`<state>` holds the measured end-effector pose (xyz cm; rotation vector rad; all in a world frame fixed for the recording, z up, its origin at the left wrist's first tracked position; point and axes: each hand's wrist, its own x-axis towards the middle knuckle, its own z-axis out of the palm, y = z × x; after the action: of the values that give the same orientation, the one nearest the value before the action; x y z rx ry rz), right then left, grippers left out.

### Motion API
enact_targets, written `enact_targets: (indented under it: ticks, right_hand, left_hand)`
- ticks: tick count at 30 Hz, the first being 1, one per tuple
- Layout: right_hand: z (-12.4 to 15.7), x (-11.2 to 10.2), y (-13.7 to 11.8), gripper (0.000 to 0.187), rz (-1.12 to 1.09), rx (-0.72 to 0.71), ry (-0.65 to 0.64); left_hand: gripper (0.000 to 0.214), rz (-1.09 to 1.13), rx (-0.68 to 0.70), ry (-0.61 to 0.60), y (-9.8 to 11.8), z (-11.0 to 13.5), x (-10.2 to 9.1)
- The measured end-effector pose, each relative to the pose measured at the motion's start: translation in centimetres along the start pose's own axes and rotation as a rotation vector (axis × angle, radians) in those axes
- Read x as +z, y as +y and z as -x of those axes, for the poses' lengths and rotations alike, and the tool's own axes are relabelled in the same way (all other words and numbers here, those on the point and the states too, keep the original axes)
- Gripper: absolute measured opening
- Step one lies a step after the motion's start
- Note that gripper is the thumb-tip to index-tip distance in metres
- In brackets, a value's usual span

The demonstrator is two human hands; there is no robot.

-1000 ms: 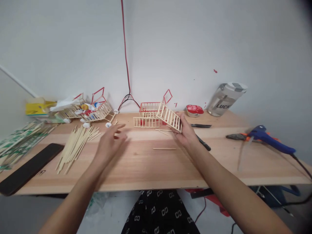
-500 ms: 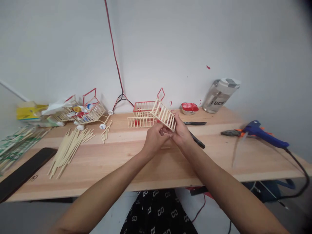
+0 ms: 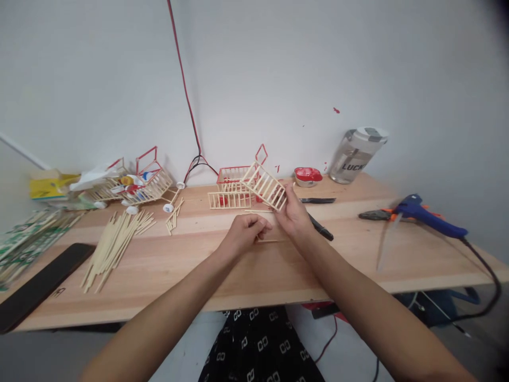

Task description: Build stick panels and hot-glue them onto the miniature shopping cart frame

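My right hand (image 3: 294, 216) grips a small basket frame (image 3: 267, 188) of plain wooden sticks, tilted above the table. My left hand (image 3: 247, 232) is apart from it, lower and to the left. Its fingers are pinched together, and what they hold, if anything, is hidden. A thin stick (image 3: 270, 241) lies on the table by my left fingertips. Behind the frame stands a stick cart (image 3: 237, 172) with a red-painted rim and handle. A ladder-like stick panel (image 3: 230, 200) rests in front of that cart.
Loose sticks (image 3: 115, 244) and a black phone-like slab (image 3: 45, 278) lie left, with finished stick carts (image 3: 149, 185) behind. A red-stained dish (image 3: 308, 176), a clear jar (image 3: 358, 156), a black-handled knife (image 3: 321, 228), pliers (image 3: 376, 214) and a blue glue gun (image 3: 433, 217) are right.
My left hand has come away from the basket frame, moving down and left. The frame has shifted slightly left in my right hand, and another stick shows on the table below it.
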<state>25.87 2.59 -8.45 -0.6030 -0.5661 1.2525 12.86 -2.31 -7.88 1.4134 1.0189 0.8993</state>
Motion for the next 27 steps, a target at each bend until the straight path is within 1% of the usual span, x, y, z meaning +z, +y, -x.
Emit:
enact_targets:
  ticks: [3,5,7,9,11,14,18,21,24,27]
  right_hand:
    - [0.4,0.3,0.2,0.031,0.001,-0.017,-0.009]
    - [0.7,0.4,0.3,0.032,0.022,-0.043,0.004]
    - [1.0,0.5,0.2,0.035,0.063,-0.069,0.008]
    - [1.2,0.4,0.0,0.037,0.111,-0.088,-0.012]
    - [1.3,0.3,-0.1,0.038,0.14,-0.099,-0.027]
    - [1.2,0.3,-0.2,0.038,0.145,-0.119,-0.002]
    - [1.4,0.6,0.0,0.037,0.147,-0.102,-0.032]
    - [1.3,0.5,0.0,0.036,0.102,-0.119,-0.037]
    - [0.9,0.3,0.0,0.036,0.077,-0.147,-0.035]
    - [0.3,-0.1,-0.2,0.038,0.094,-0.15,-0.019]
  left_hand:
    - [0.02,0.164,-0.127,0.003,0.2,-0.1,0.7]
    - [0.031,0.196,-0.168,0.003,0.5,-0.4,1.3]
    - [0.042,0.174,-0.171,0.028,0.9,-0.8,2.1]
    - [0.047,0.134,-0.161,0.057,1.2,-1.3,2.6]
    - [0.046,0.109,-0.166,0.069,1.3,-1.7,3.0]
    - [0.04,0.115,-0.163,0.079,1.0,-2.2,3.3]
    - [0.039,0.157,-0.104,0.083,0.2,-2.5,3.2]
    - [0.035,0.201,-0.081,0.014,-0.2,-2.2,3.0]
    - [0.032,0.244,-0.054,-0.047,-0.3,-1.3,2.5]
    - [0.032,0.352,-0.055,-0.101,0.1,0.1,1.3]
